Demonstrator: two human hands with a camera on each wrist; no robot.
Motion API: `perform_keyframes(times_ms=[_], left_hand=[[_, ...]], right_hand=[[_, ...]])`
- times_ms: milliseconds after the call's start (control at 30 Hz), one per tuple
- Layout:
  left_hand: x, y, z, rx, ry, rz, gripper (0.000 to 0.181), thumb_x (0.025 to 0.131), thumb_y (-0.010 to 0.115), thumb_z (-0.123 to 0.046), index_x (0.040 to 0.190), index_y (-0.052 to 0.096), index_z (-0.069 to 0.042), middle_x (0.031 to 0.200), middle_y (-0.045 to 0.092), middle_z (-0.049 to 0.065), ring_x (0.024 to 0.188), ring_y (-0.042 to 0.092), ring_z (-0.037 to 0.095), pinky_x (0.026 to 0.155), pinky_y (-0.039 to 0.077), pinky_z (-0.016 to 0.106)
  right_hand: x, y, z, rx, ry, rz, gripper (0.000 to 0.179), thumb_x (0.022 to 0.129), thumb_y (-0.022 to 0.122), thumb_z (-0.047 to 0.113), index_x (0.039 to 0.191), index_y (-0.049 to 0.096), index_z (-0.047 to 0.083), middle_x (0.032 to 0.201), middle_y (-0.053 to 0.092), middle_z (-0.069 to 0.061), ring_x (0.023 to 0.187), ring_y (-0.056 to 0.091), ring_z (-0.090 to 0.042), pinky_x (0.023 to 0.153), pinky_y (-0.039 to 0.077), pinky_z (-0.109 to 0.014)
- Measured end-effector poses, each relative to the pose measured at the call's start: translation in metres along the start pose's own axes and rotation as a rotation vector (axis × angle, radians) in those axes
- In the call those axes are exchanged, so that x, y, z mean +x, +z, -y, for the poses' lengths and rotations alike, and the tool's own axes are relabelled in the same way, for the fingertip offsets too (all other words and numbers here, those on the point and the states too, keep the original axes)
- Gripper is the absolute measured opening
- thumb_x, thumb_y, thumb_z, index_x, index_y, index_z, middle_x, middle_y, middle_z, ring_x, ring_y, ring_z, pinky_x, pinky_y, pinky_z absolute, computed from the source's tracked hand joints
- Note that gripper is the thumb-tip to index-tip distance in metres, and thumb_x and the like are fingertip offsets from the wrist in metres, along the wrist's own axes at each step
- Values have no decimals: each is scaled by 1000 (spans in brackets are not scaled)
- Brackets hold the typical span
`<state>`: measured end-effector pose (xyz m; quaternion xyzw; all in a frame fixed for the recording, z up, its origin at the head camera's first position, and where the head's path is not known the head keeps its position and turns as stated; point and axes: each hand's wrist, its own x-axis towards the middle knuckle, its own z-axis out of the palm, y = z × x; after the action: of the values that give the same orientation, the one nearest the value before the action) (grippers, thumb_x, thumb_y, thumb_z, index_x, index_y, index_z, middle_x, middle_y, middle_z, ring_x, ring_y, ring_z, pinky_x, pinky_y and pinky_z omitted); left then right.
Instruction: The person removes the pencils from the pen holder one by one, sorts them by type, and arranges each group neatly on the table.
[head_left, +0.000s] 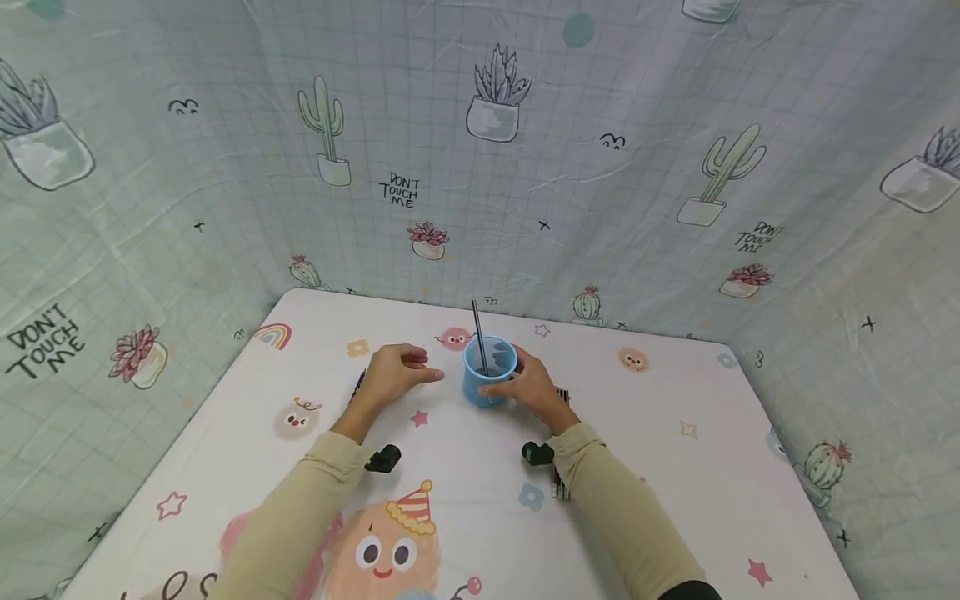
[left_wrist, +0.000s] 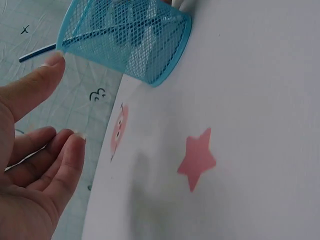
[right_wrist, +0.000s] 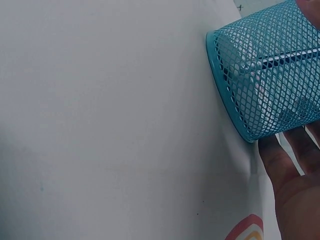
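Note:
A blue mesh pen holder (head_left: 480, 392) stands at the middle of the table, with one thin dark stick, like a pencil (head_left: 477, 325), leaning inside and poking above its rim. My right hand (head_left: 528, 385) grips the holder from the right, thumb on the near side and fingers around the back. The right wrist view shows the fingers (right_wrist: 280, 160) against the mesh wall (right_wrist: 255, 100). To the left of the holder is my left hand (head_left: 397, 372), holding nothing, its thumb and fingers apart. In the left wrist view its thumb (left_wrist: 37, 87) overlaps the holder's rim.
Striped thin sticks (head_left: 561, 485) lie partly under the right forearm. Something dark blue (head_left: 358, 383) shows behind the left wrist. The white table (head_left: 660, 467) carries printed cartoons, and a cactus-print curtain (head_left: 390, 125) surrounds its back and sides.

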<state>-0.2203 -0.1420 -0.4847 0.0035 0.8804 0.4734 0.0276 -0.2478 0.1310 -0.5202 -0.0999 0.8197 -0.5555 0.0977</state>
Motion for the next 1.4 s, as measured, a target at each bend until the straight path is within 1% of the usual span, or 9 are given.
perform_keyframes(times_ms=[200, 367, 433, 500, 633, 833, 1000, 1167, 1400], left_hand=[[1, 25, -15, -124, 44, 32, 74, 86, 87, -31, 146, 57, -2, 142, 66, 17, 128, 67, 33, 104, 58, 42], [0, 41, -24, -226, 111, 45, 76, 87, 87, -23, 149, 52, 1, 144, 63, 20, 131, 65, 37, 105, 57, 42], [0, 46, -25, -244, 138, 50, 77, 86, 87, -22, 150, 51, 3, 145, 63, 20, 133, 64, 36, 108, 55, 42], [-1, 51, -26, -257, 145, 56, 81, 85, 88, -22, 151, 49, 3, 146, 62, 19, 136, 62, 35, 111, 52, 43], [1, 61, -26, -252, 150, 58, 88, 83, 90, -25, 155, 46, 0, 153, 57, 17, 142, 56, 34, 117, 47, 45], [6, 72, -28, -228, 211, 40, 96, 82, 91, -28, 157, 40, 3, 160, 47, 21, 145, 52, 36, 119, 44, 46], [8, 77, -25, -239, 234, 32, 97, 83, 90, -31, 159, 39, 1, 158, 51, 19, 145, 53, 31, 119, 45, 45], [8, 78, -23, -238, 254, 18, 95, 82, 90, -33, 158, 42, -4, 153, 57, 16, 142, 57, 29, 117, 48, 44], [8, 80, -23, -234, 239, 10, 91, 82, 90, -30, 157, 44, -6, 148, 61, 17, 137, 61, 30, 115, 50, 44]], right_hand=[[-1, 0, 1, -2, -12, -2, 93, 73, 97, 21, 153, 50, 19, 150, 60, -7, 145, 52, -33, 123, 39, -59], [0, 0, -2, 18, -36, -1, 91, 73, 96, 18, 152, 51, 19, 149, 61, -7, 144, 53, -31, 123, 40, -56], [0, 0, -3, 30, -49, -1, 90, 74, 96, 16, 152, 52, 18, 149, 61, -7, 144, 53, -31, 123, 40, -56], [-1, 1, -4, 39, -59, 2, 88, 75, 95, 17, 152, 52, 17, 149, 61, -8, 144, 53, -32, 122, 41, -55], [-1, 2, -5, 26, -63, 11, 88, 77, 95, 22, 153, 51, 16, 150, 61, -8, 144, 53, -32, 121, 42, -55], [-3, 2, -4, 19, -73, -12, 86, 77, 94, 22, 152, 52, 16, 148, 62, -9, 143, 54, -33, 120, 44, -55], [-3, 2, -4, -23, -51, -18, 88, 78, 94, 22, 154, 49, 15, 150, 60, -9, 145, 52, -35, 121, 42, -57], [-3, -3, 0, -51, -70, 32, 91, 78, 93, 17, 155, 46, 13, 151, 58, -11, 145, 51, -37, 122, 40, -59], [-7, -20, 8, 33, -97, 131, 89, 78, 88, 0, 155, 45, 9, 155, 53, -15, 150, 45, -40, 122, 40, -56]])
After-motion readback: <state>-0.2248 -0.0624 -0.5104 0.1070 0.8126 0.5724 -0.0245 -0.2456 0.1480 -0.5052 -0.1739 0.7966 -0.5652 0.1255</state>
